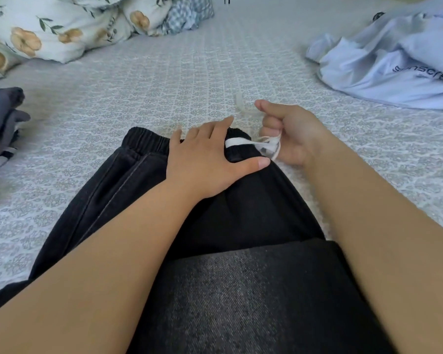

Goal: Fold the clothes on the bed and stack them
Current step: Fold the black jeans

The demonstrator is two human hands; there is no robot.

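Observation:
Black trousers [118, 190] with an elastic waistband lie lengthwise on the bed [164, 88], waistband away from me, a lower part folded over near me. My left hand [210, 162] rests flat on the waistband, fingers spread. My right hand [289, 134] is closed around the white drawstring [264, 145] just right of the waistband, and a loose cord end lies beyond the thumb. A crumpled pale blue garment [384, 70] with dark lettering lies at the far right.
Grey folded clothes [0, 123] sit at the left edge. A floral duvet and pillows [62, 24] are piled at the far left. The patterned grey sheet stretches between them.

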